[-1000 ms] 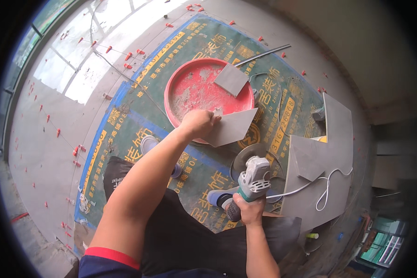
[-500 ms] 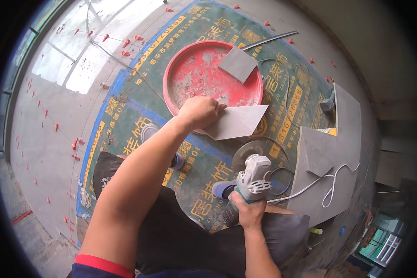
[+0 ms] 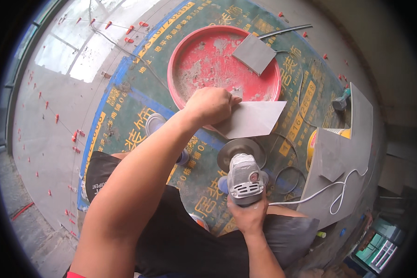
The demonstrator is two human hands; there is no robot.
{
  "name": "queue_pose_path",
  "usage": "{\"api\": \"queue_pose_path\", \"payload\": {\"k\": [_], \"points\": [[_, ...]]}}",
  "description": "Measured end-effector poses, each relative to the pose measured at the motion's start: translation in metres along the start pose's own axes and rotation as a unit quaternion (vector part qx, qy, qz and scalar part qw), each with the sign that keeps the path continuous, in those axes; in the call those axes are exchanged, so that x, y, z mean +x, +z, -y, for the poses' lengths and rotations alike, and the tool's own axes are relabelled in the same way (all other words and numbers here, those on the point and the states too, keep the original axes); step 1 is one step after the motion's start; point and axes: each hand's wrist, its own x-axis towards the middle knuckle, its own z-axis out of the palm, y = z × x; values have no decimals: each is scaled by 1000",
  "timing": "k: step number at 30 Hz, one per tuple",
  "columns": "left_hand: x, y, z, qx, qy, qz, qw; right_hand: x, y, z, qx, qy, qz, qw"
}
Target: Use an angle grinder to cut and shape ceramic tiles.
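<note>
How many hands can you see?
2: the left hand grips a gray tile piece at the edge of the red tub; the right hand holds an angle grinder.

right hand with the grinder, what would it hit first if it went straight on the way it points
Most likely the near edge of the grey tile piece in the left hand, met by the disc of the grinder in the right hand; depth is unclear.

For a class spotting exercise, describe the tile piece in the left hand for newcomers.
Find the round red tub on the green sheet. At its near rim, the left hand holds a grey tile piece. Its pointed, slanted end distinguishes it from the squarer piece at the tub's far right.
</note>
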Motion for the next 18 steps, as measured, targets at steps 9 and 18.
{"api": "queue_pose_path", "payload": {"k": [9, 18], "points": [[-2, -2, -1, -5, -20, -5, 1000, 5, 8, 0, -58, -3, 18, 998], [1, 3, 2, 8, -5, -21, 1000, 7, 1, 1, 15, 42, 21, 999]]}}
